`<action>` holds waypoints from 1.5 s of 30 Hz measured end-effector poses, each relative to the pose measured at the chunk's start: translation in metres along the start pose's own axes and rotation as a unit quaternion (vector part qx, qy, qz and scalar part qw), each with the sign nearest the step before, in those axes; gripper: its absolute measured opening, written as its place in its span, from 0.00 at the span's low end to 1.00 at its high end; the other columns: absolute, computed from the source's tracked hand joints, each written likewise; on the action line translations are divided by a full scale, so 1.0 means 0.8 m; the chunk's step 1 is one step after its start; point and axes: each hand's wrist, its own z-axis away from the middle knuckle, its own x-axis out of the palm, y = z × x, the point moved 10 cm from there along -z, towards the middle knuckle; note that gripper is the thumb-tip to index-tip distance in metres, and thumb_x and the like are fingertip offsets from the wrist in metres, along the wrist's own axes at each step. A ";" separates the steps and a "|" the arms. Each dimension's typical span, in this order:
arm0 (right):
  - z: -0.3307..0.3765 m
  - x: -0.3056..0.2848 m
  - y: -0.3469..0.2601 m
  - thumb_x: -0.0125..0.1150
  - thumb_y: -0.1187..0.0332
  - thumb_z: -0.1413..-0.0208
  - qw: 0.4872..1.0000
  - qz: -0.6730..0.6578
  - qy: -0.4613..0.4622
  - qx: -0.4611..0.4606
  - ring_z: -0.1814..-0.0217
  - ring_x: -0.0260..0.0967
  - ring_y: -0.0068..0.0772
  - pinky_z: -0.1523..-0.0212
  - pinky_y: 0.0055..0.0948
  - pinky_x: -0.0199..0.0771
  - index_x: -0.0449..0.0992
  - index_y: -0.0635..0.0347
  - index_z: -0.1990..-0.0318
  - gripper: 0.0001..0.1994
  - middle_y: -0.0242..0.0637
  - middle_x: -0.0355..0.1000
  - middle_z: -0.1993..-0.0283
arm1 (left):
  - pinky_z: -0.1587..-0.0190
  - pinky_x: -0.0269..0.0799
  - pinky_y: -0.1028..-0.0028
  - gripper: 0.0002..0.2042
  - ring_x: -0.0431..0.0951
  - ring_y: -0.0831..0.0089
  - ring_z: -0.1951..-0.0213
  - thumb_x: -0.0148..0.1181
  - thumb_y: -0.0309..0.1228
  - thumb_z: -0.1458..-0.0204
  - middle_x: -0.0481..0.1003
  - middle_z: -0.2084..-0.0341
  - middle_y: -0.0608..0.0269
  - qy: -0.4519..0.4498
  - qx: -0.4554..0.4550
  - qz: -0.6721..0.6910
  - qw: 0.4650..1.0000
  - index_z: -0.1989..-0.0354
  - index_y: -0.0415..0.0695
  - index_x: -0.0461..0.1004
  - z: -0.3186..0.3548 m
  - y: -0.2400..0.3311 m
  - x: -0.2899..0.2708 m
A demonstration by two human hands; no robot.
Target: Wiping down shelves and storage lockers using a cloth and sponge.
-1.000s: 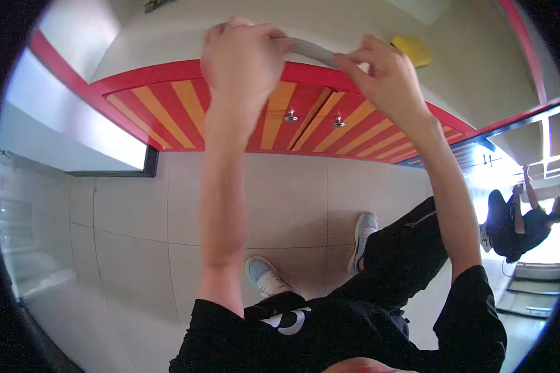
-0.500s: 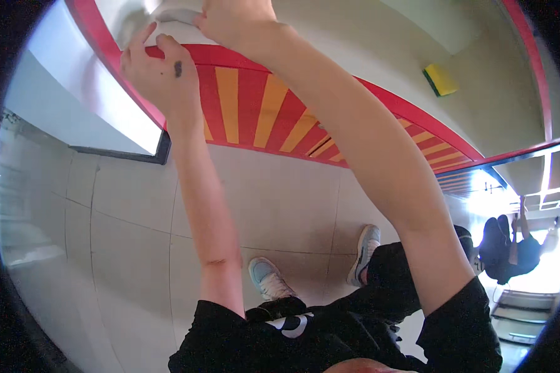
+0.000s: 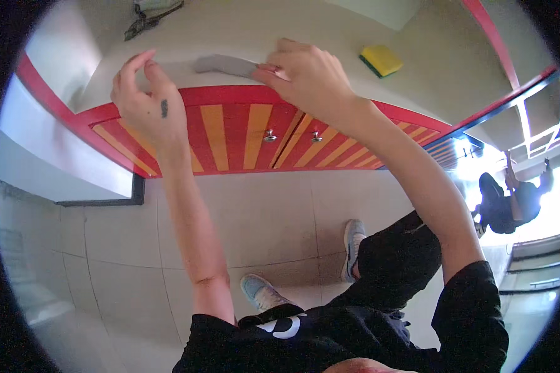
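My right hand is closed on one end of a flat grey strip. The strip is smeared by motion, so I cannot tell whether it is cloth or something stiffer. It points left from my fingers, just over the pale shelf surface and close behind its red front edge. Left of the strip's free end, my left hand hovers over the red edge with its fingers bent but apart, holding nothing. A dark mark shows on the back of that hand. Right of my right hand lies a yellow sponge with a green side.
Below the shelf are red-and-orange striped cabinet doors with two round metal knobs. A pale item with a dark strap lies at the back left. A white side panel stands left. On the right, a reflective panel mirrors a person in black.
My right hand has moved right and nearer with the grey strip. My left hand has come slightly nearer. The view has shifted, bringing the knobs and the dark-strapped item into sight.
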 end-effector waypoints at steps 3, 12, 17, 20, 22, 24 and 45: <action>0.044 -0.028 0.037 0.62 0.59 0.35 0.999 0.021 -0.002 0.026 0.68 0.71 0.34 0.64 0.30 0.74 0.85 0.61 0.63 0.14 0.33 0.73 0.64 | 0.47 0.69 0.69 0.11 0.74 0.65 0.51 0.56 0.22 0.43 0.81 0.57 0.66 -0.007 0.037 0.022 0.999 0.57 0.49 0.81 0.012 0.016 0.016; 0.121 -0.064 0.128 0.65 0.62 0.34 0.995 0.002 0.041 0.094 0.72 0.66 0.26 0.70 0.25 0.67 0.86 0.61 0.58 0.11 0.31 0.70 0.64 | 0.47 0.69 0.69 0.11 0.75 0.66 0.53 0.58 0.20 0.45 0.81 0.59 0.66 -0.105 0.096 0.061 0.988 0.58 0.49 0.81 0.064 0.075 0.076; 0.123 -0.070 0.122 0.64 0.63 0.34 0.997 0.013 0.053 0.057 0.72 0.66 0.28 0.70 0.26 0.68 0.86 0.61 0.57 0.11 0.31 0.70 0.63 | 0.46 0.69 0.68 0.10 0.75 0.66 0.53 0.60 0.21 0.46 0.80 0.59 0.68 -0.175 0.156 0.086 0.968 0.58 0.49 0.81 0.089 0.095 0.105; 0.123 -0.073 0.124 0.64 0.63 0.37 0.998 0.013 0.051 0.046 0.73 0.69 0.36 0.70 0.33 0.72 0.86 0.60 0.60 0.10 0.31 0.71 0.63 | 0.45 0.69 0.68 0.11 0.75 0.67 0.53 0.62 0.22 0.46 0.80 0.59 0.71 -0.218 0.222 0.117 0.943 0.57 0.49 0.82 0.107 0.116 0.120; 0.124 -0.073 0.125 0.64 0.63 0.36 0.998 0.010 0.044 0.045 0.72 0.69 0.33 0.70 0.30 0.71 0.86 0.60 0.59 0.10 0.31 0.70 0.63 | 0.44 0.68 0.68 0.11 0.75 0.67 0.53 0.62 0.22 0.46 0.81 0.59 0.71 -0.222 0.225 0.108 0.942 0.56 0.49 0.82 0.113 0.119 0.124; 0.123 -0.072 0.123 0.64 0.64 0.34 0.999 0.006 0.033 0.040 0.72 0.67 0.28 0.70 0.24 0.69 0.86 0.61 0.57 0.10 0.31 0.69 0.63 | 0.43 0.68 0.68 0.11 0.75 0.68 0.53 0.63 0.23 0.46 0.81 0.59 0.73 -0.227 0.234 0.091 0.941 0.56 0.50 0.83 0.118 0.123 0.125; 0.129 -0.068 0.127 0.65 0.60 0.33 0.998 0.055 0.028 0.014 0.63 0.74 0.28 0.63 0.19 0.78 0.85 0.61 0.53 0.13 0.32 0.70 0.58 | 0.40 0.65 0.67 0.09 0.76 0.70 0.52 0.66 0.26 0.44 0.80 0.55 0.74 -0.286 0.267 0.054 0.919 0.56 0.50 0.85 0.138 0.137 0.138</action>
